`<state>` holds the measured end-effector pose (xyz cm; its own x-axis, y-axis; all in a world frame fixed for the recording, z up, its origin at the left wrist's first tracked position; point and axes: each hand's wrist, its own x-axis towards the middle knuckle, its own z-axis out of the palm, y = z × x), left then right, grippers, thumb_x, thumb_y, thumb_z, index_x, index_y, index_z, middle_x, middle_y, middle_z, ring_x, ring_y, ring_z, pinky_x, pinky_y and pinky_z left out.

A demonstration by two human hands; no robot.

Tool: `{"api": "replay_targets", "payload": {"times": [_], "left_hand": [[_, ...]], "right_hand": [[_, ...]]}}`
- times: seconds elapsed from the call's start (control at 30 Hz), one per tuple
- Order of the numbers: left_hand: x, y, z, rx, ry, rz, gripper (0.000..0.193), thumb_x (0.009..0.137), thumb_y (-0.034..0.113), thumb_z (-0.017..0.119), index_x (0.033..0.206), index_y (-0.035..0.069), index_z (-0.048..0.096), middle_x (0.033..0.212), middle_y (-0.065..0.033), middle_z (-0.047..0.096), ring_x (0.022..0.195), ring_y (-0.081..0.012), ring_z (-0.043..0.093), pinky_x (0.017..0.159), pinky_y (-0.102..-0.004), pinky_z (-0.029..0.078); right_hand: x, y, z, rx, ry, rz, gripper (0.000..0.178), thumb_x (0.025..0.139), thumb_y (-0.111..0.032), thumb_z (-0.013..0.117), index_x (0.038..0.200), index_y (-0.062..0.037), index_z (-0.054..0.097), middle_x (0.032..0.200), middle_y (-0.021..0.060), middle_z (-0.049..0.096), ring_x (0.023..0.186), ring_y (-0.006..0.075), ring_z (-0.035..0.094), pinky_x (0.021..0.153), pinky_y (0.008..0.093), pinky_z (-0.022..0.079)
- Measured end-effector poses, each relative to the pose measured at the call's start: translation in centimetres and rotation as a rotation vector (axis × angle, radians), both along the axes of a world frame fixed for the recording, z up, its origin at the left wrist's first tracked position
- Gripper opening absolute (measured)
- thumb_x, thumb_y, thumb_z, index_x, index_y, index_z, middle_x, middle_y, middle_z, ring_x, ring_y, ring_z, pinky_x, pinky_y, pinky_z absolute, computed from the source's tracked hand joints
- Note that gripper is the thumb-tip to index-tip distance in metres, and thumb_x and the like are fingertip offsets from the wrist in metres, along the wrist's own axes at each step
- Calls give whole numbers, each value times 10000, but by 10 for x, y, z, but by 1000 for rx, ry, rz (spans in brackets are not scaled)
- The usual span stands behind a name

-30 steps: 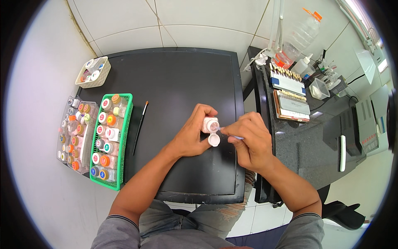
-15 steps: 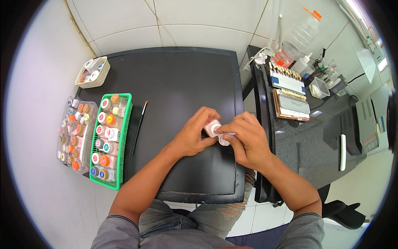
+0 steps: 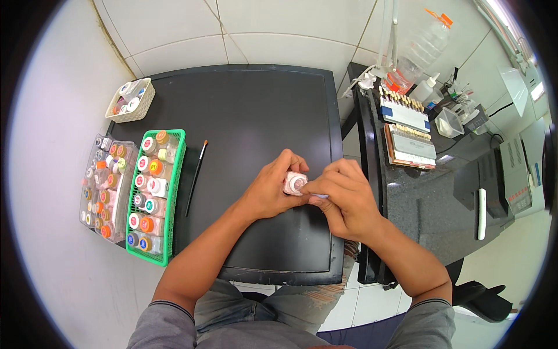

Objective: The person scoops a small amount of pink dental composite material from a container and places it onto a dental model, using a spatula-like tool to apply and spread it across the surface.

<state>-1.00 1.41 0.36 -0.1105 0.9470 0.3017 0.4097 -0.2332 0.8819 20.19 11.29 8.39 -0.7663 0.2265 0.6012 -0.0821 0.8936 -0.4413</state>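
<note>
My left hand is closed around a small clear bottle with pink contents. The bottle's mouth is uncovered and tilted toward my right hand. Between the right hand's thumb and fingers is a slim pale tool. Its tip is at or near the bottle's mouth, partly hidden by the fingers. Both hands are just above the right side of the black table.
To the left stand a green basket of capped bottles, a clear box of more bottles and a cream basket. A thin brush lies beside them. Tooth shade guides and a large plastic bottle occupy the counter at right.
The small bottle has turned more upright, its mouth showing more. My right hand has shifted slightly, and the translucent round cap seen beside its fingers is now hidden.
</note>
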Motion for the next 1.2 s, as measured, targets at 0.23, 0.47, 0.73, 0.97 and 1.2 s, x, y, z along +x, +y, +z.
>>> {"api": "replay_targets", "payload": {"times": [0.23,0.47,0.73,0.97,1.2], "left_hand": [[3,-2,3,-122,-75,-26,695,876,289,1069,1270,67,542,1214,-118,774,1071,-283,790,905,-420,640],[-3,-5,0,11,-51,-70,644,913,22,854,1498,38,586,1356,-141,656,1222,-290,698,1077,-401,562],[-4,-1,0,98,-6,-76,608,920,-18,807,1502,37,641,1419,-161,585,1305,-324,628,1143,-427,508],[-3,0,-4,77,16,21,594,901,37,944,1397,52,618,1333,-140,632,1169,-307,702,1016,-417,584],[4,-1,4,-15,-126,40,612,901,145,1025,1332,63,598,1166,-108,788,1083,-287,810,921,-426,629]], "right_hand": [[2,0,2,45,38,-59,227,922,-61,838,1144,-104,843,976,26,766,967,292,650,926,442,475],[3,0,7,25,42,-51,251,921,-48,846,1166,-103,843,991,26,780,954,288,641,912,431,467],[0,3,2,29,48,-82,241,939,-34,842,1170,-102,842,985,33,766,937,296,636,878,433,457],[-1,2,5,27,56,-73,229,939,-47,847,1160,-104,842,969,24,751,949,291,638,863,431,454],[2,2,5,33,38,-33,241,966,-89,860,1207,-105,860,988,4,780,939,278,640,869,412,464]]}}
